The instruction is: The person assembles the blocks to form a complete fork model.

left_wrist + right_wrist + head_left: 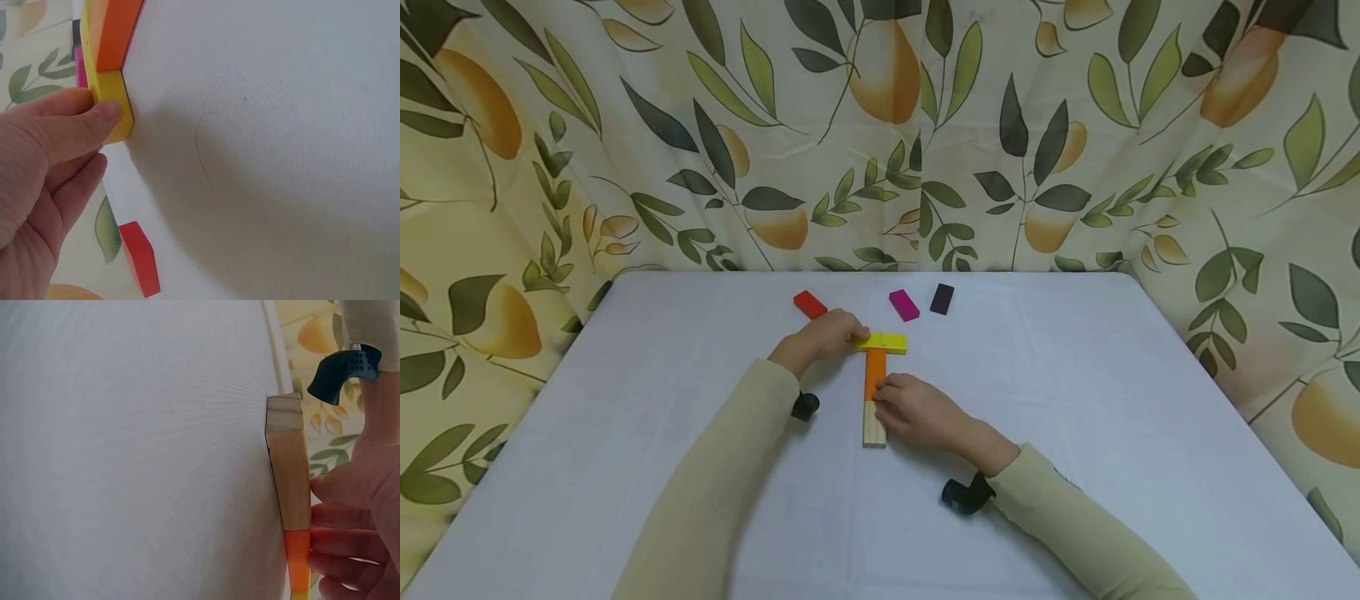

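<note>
A yellow block (891, 343) lies crosswise on the table, forming a T with an orange block (875, 367) and a plain wooden block (874, 431) laid end to end below it. My left hand (820, 337) pinches the yellow block's left end between thumb and index finger, seen closely in the left wrist view. The fingertips of my right hand (925, 417) touch the right side of the orange and wooden blocks, around their joint. In the right wrist view its fingers (347, 540) extend fairly straight to the blocks, not wrapped around them.
Behind the T lie a red block (809, 304), a magenta block (904, 305) and a black block (942, 299). A white cloth covers the table (587, 467). Fruit-and-leaf patterned fabric (820, 183) hangs behind it and at both sides.
</note>
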Action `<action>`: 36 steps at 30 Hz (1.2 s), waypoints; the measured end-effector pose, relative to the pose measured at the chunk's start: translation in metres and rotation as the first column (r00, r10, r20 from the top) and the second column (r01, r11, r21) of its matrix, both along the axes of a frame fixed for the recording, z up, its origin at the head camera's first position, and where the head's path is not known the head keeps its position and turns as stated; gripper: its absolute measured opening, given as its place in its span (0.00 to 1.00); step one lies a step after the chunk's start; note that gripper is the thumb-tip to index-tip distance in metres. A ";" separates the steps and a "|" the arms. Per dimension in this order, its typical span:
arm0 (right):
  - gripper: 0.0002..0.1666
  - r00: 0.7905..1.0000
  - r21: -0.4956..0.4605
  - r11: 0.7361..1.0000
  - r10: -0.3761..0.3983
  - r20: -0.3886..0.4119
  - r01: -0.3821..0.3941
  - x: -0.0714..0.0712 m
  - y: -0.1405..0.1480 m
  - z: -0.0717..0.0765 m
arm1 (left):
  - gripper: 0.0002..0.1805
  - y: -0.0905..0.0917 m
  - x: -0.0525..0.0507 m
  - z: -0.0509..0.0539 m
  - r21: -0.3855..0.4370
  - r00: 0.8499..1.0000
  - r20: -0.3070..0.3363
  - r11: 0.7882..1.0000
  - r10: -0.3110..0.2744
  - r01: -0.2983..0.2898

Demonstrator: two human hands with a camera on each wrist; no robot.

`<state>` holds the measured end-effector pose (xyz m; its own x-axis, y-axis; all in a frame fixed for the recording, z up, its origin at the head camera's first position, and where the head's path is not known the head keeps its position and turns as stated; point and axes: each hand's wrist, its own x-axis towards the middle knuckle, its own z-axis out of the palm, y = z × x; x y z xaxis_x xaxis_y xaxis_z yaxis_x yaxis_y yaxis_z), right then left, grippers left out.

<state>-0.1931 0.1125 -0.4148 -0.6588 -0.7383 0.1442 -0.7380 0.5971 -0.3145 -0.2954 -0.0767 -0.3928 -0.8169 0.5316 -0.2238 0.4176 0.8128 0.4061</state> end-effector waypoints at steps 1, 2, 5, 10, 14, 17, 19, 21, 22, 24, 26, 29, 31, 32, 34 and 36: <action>0.15 1.000 -0.001 1.000 -0.001 0.000 0.001 0.000 0.000 0.000 | 0.22 0.000 0.000 0.000 -0.003 1.000 -0.003 1.000 -0.004 0.004; 0.15 1.000 -0.003 1.000 -0.002 0.001 0.002 0.000 0.000 0.000 | 0.22 0.000 0.000 0.000 -0.005 1.000 -0.006 1.000 -0.008 0.008; 0.15 1.000 -0.003 1.000 -0.003 0.006 0.003 0.000 0.000 0.000 | 0.22 0.000 0.001 0.001 -0.019 1.000 -0.020 1.000 -0.018 0.018; 0.15 1.000 0.010 1.000 0.006 0.002 -0.006 -0.002 0.000 0.002 | 0.21 0.000 0.000 0.000 -0.060 0.999 -0.043 0.998 -0.029 0.026; 0.14 1.000 0.016 1.000 0.006 0.020 -0.007 -0.004 -0.001 0.004 | 0.21 0.001 -0.001 0.002 -0.089 0.998 -0.049 0.996 -0.034 0.030; 0.15 0.999 0.026 1.000 -0.005 0.041 0.004 -0.006 -0.002 0.006 | 0.21 0.002 -0.001 0.004 -0.089 0.999 -0.044 0.996 -0.015 0.011; 0.15 0.999 0.033 0.999 -0.011 0.046 0.009 -0.007 -0.002 0.007 | 0.22 0.003 -0.001 0.006 -0.077 0.999 -0.041 0.997 0.005 -0.008; 0.15 0.999 0.035 0.999 -0.012 0.045 0.010 -0.008 -0.002 0.007 | 0.23 0.004 0.000 0.008 -0.056 0.999 -0.037 0.998 0.020 -0.022; 0.15 0.999 0.032 0.999 -0.011 0.044 0.009 -0.008 -0.002 0.007 | 0.23 0.005 0.000 0.009 -0.051 0.999 -0.039 0.999 0.012 -0.014; 0.14 0.999 0.023 1.000 -0.010 0.042 0.009 -0.008 -0.002 0.007 | 0.23 0.008 0.003 0.010 -0.046 0.999 -0.036 0.999 -0.014 0.012; 0.14 0.999 0.017 1.000 -0.010 0.039 0.009 -0.009 -0.002 0.007 | 0.24 0.012 0.006 0.009 -0.049 0.998 -0.029 0.998 -0.048 0.047; 0.14 0.999 0.011 1.000 -0.005 0.037 0.004 -0.009 -0.002 0.006 | 0.23 0.016 0.011 0.006 -0.077 0.995 -0.029 0.992 -0.098 0.096; 0.14 0.999 0.007 1.000 0.000 0.036 0.000 -0.009 -0.002 0.006 | 0.23 0.017 0.014 0.004 -0.090 0.994 -0.031 0.990 -0.109 0.106; 0.14 0.999 0.006 1.000 0.003 0.035 -0.003 -0.009 -0.001 0.006 | 0.23 0.017 0.015 0.003 -0.091 0.993 -0.033 0.990 -0.114 0.110; 0.14 0.999 0.001 1.000 0.004 0.037 -0.004 -0.009 -0.001 0.005 | 0.23 0.018 0.016 0.002 -0.089 0.994 -0.030 0.990 -0.110 0.107; 0.13 0.999 -0.004 1.000 0.002 0.041 -0.002 -0.009 -0.001 0.005 | 0.24 0.018 0.017 0.001 -0.080 0.994 -0.023 0.991 -0.107 0.105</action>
